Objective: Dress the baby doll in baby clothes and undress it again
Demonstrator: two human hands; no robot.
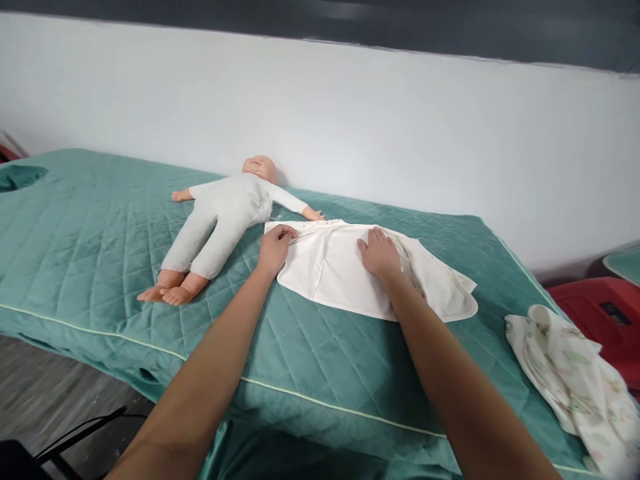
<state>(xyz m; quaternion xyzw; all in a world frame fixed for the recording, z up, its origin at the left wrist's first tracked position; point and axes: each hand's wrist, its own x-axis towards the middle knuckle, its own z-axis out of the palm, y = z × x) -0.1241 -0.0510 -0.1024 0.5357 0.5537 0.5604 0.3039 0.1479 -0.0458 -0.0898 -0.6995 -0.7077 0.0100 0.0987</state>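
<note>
A white baby garment (pixel 345 273) lies spread on a green quilted bed (pixel 90 220). My left hand (pixel 274 248) pinches the garment's left top edge, fingers closed on the cloth. My right hand (pixel 380 253) rests flat on the middle of the garment, fingers stretched out. A baby doll (pixel 220 217) in a white suit lies on its back just left of the garment, head toward the wall, arms spread.
A patterned cloth (pixel 570 373) is crumpled at the bed's right corner. A red object (pixel 600 313) stands beyond the right edge. The white wall (pixel 400 120) runs along the far side. The bed's near edge drops to a grey floor (pixel 50 393).
</note>
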